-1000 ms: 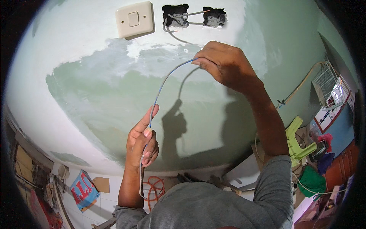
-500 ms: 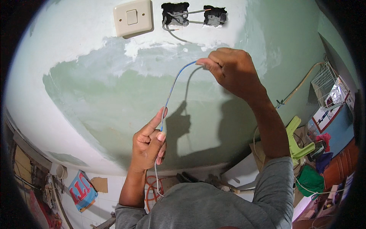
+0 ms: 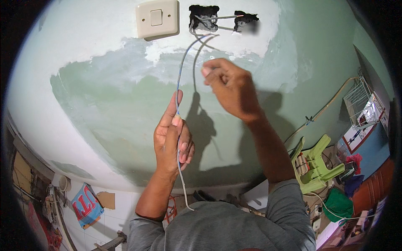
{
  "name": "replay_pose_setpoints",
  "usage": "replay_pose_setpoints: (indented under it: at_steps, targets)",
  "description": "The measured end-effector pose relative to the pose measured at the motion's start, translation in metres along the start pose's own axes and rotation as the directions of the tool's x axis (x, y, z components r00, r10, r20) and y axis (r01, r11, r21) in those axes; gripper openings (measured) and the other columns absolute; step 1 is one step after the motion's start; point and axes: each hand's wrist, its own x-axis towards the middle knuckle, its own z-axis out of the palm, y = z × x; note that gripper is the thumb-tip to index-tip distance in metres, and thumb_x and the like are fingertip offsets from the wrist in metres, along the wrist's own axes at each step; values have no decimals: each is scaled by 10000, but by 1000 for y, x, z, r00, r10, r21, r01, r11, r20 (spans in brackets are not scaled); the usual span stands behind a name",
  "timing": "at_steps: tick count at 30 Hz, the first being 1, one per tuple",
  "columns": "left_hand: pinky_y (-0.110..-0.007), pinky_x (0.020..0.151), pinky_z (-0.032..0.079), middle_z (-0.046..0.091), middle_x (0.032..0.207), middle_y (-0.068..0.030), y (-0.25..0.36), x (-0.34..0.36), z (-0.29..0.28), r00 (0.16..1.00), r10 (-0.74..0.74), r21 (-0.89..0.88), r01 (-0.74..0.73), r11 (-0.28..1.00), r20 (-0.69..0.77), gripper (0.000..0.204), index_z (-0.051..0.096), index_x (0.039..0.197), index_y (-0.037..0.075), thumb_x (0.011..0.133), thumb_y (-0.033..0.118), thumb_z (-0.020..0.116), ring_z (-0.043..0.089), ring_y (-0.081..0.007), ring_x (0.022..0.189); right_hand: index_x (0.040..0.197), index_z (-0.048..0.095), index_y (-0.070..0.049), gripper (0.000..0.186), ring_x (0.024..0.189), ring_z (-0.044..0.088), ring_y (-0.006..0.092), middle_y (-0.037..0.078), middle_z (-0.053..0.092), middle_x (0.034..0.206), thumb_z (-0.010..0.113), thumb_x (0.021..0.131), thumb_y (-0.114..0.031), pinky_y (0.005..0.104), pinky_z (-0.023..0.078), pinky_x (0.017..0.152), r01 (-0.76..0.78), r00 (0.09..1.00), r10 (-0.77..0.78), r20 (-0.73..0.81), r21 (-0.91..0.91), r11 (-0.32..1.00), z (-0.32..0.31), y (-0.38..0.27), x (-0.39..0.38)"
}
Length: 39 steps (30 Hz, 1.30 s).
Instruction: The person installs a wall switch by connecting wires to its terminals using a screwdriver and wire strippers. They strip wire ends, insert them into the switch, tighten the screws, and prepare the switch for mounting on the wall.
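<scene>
Since the earlier frame: wire (image 3: 181, 79) straightened from an arched loop into a near-vertical run; right hand (image 3: 230, 85) moved up toward the wall holes; left hand (image 3: 172, 140) shifted little.

Wire: thin, grey-blue. Upper end enters the left hole (image 3: 204, 17) in the wall; the run drops down the wall face, passes through the left hand and trails on below it over the person's grey shirt (image 3: 226, 228).

Left hand: thumb and forefinger pressed together on the wire, other fingers curled loosely beside it.

Right hand: fingers bunched, tips pinched together just right of the wire's upper part; whether they hold anything cannot be told.

Right hole (image 3: 245, 19): second dark opening, linked to the left one by a short grey wire.

Switch (image 3: 157, 19): cream plate with one rocker, just left of the holes.

Wall (image 3: 104, 92): pale green with white patches around the holes and switch.

Stool (image 3: 316, 163): green plastic, on the floor at right.

Rack (image 3: 362, 104): white wire, far right.
</scene>
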Motion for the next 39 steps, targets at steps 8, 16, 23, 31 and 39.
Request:
replay_pose_setpoints:
  at_steps: [8,16,23,31,39]
  targets:
    - [-230,286,419,473,559,15,-4,10,7,999,11,-261,-1,965,40,579,151,1631,33,1118,139,397,406,-54,324,1215,659,54,369,730,675,99,107,773,938,660,1026,-262,251,548,647,-9,996,-9,94,183,983,31,-23,25]
    - [-247,309,475,480,569,17,6,16,24,998,-26,-276,39,960,51,574,151,1641,84,1111,116,369,430,-64,325,1110,603,65,265,690,645,97,131,780,923,685,978,-150,265,547,641,-87,995,74,64,224,971,32,-30,39]
    - [-241,306,465,491,594,21,11,15,44,999,8,-206,3,978,51,568,175,1638,90,1127,203,398,436,-60,337,1077,598,51,205,729,672,123,151,773,897,638,975,-123,271,547,649,-133,991,122,59,250,959,23,-45,41]
    - [-238,352,427,526,625,-20,11,17,58,997,10,-200,4,980,73,597,155,1646,91,1129,234,416,433,-75,386,1041,588,72,211,747,722,166,184,767,888,625,967,-123,302,580,662,-102,993,83,79,277,955,13,-39,46]
    - [-205,309,415,531,648,20,17,17,72,996,84,-58,-82,995,23,609,228,1611,19,1125,324,429,436,-36,375,1081,585,69,219,716,708,147,168,762,925,598,966,-117,260,547,555,-206,977,164,137,397,894,10,-40,48]
